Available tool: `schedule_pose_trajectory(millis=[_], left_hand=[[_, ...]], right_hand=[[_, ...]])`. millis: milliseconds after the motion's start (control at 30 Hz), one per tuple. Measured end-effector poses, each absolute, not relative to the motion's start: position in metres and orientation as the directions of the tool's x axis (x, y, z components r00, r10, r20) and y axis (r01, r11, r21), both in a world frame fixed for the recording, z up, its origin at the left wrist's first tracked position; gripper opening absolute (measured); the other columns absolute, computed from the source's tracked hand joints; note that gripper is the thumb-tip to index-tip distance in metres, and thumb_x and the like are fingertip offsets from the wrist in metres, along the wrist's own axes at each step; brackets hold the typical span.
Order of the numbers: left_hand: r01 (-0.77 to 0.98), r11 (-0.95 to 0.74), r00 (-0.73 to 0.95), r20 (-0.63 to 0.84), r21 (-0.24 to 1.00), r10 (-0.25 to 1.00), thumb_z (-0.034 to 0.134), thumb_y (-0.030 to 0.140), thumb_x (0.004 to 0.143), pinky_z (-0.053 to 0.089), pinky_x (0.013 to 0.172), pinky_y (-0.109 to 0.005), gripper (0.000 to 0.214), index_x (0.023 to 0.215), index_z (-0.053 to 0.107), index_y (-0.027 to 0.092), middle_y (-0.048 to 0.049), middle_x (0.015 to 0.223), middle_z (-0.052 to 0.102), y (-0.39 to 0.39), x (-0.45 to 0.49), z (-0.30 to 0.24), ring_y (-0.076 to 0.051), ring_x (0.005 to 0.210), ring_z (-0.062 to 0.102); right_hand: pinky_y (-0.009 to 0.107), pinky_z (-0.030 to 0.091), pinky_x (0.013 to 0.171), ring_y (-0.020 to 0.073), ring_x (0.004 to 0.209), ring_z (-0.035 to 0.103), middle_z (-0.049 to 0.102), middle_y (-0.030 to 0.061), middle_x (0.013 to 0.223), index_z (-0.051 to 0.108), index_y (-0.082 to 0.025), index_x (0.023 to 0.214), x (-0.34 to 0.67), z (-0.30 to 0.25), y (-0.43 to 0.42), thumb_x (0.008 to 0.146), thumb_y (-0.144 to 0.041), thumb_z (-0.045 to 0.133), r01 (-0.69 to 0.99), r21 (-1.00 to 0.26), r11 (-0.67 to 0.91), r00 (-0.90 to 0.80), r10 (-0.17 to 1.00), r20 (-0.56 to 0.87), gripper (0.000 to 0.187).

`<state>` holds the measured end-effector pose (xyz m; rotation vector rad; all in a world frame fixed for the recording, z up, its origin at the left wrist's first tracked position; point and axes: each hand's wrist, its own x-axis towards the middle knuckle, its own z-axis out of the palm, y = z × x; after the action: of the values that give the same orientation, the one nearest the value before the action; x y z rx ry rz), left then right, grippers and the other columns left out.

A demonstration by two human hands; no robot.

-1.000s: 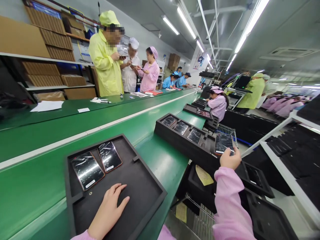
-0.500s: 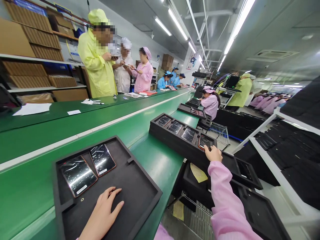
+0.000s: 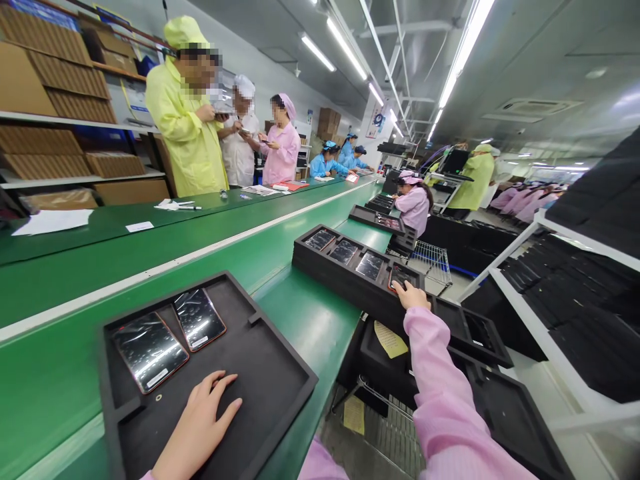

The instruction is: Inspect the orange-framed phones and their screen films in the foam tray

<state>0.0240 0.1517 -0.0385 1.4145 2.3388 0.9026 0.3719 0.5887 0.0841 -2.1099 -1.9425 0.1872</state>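
My left hand rests palm down over a black foam tray, its fingers spread and holding nothing. Two smartphones with dark glossy screens lie in the far left part of this tray: a left one and a right one, each with an orange edge and a small white label. My right hand reaches to a second black tray on the right, its fingers closed at the near edge of the smartphone in the last slot. Part of that phone is hidden by the fingers. Several more phones sit in this tray's other slots.
The trays stand on a green workbench. At lower right are more black trays, a wire rack and a white-framed shelf. Several co-workers stand across the bench; one person in pink sits farther along it.
The whole view has shifted slightly, so things appear a little further left. My right hand stays at the same phone, and my left hand stays over the near tray.
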Motion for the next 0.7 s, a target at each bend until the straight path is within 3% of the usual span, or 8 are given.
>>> schedule_pose_trajectory(millis=[200, 300, 400, 500, 600, 700], left_hand=[[0.705, 0.325, -0.486, 0.096, 0.631, 0.868, 0.046, 0.047, 0.086, 0.041, 0.11, -0.053, 0.045, 0.119, 0.064, 0.021, -0.0108, 0.13, 0.055, 0.152, 0.021, -0.043, -0.03, 0.125, 0.051], [0.702, 0.324, -0.492, 0.103, 0.634, 0.864, 0.046, 0.045, 0.086, 0.041, 0.11, -0.053, 0.044, 0.118, 0.065, 0.022, -0.0102, 0.13, 0.056, 0.152, 0.021, -0.047, -0.03, 0.125, 0.052], [0.702, 0.322, -0.496, 0.112, 0.635, 0.861, 0.047, 0.045, 0.086, 0.042, 0.11, -0.052, 0.042, 0.118, 0.065, 0.024, -0.0089, 0.131, 0.056, 0.152, 0.021, -0.05, -0.03, 0.126, 0.052], [0.703, 0.325, -0.503, 0.12, 0.632, 0.856, 0.048, 0.045, 0.086, 0.044, 0.109, -0.052, 0.041, 0.117, 0.065, 0.026, -0.0077, 0.131, 0.057, 0.151, 0.022, -0.051, -0.029, 0.126, 0.052], [0.708, 0.33, -0.504, 0.121, 0.624, 0.855, 0.048, 0.045, 0.086, 0.045, 0.108, -0.052, 0.041, 0.117, 0.066, 0.026, -0.0079, 0.13, 0.058, 0.15, 0.02, -0.051, -0.029, 0.125, 0.054], [0.714, 0.333, -0.495, 0.108, 0.615, 0.862, 0.048, 0.046, 0.085, 0.045, 0.107, -0.052, 0.042, 0.116, 0.067, 0.025, -0.0091, 0.129, 0.059, 0.149, 0.019, -0.049, -0.03, 0.124, 0.055]], right_hand=[[0.061, 0.038, 0.094, 0.0412, 0.123, 0.042, 0.06, 0.0231, 0.123, 0.065, -0.014, 0.121, 0.366, 0.093, 0.602, 0.087, -0.066, 0.042, 0.964, -0.236, -0.121, 0.16, 0.975, 0.154, 0.066], [0.06, 0.04, 0.09, 0.0416, 0.12, 0.044, 0.057, 0.0225, 0.127, 0.06, -0.014, 0.129, 0.364, 0.09, 0.591, 0.091, -0.064, 0.035, 0.975, -0.216, -0.054, 0.111, 0.959, 0.261, 0.068], [0.064, 0.026, 0.103, 0.0393, 0.13, 0.035, 0.041, 0.0217, 0.145, 0.043, -0.012, 0.144, 0.35, 0.067, 0.559, 0.096, -0.053, 0.027, 0.989, -0.126, 0.08, -0.017, 0.897, 0.441, 0.065], [0.06, 0.007, 0.113, 0.0327, 0.14, 0.024, 0.032, 0.0131, 0.154, 0.041, -0.023, 0.146, 0.319, 0.032, 0.525, 0.095, -0.045, 0.041, 0.953, 0.046, 0.3, -0.281, 0.815, 0.507, 0.055], [0.061, 0.006, 0.112, 0.0346, 0.143, 0.019, 0.023, 0.0115, 0.159, 0.034, -0.034, 0.149, 0.283, 0.007, 0.514, 0.083, -0.043, 0.066, 0.882, 0.174, 0.437, -0.463, 0.744, 0.481, 0.074], [0.071, 0.004, 0.105, 0.043, 0.142, 0.015, 0.019, 0.0194, 0.158, 0.02, -0.032, 0.154, 0.259, 0.002, 0.532, 0.071, -0.044, 0.079, 0.872, 0.224, 0.435, -0.487, 0.726, 0.484, 0.102]])
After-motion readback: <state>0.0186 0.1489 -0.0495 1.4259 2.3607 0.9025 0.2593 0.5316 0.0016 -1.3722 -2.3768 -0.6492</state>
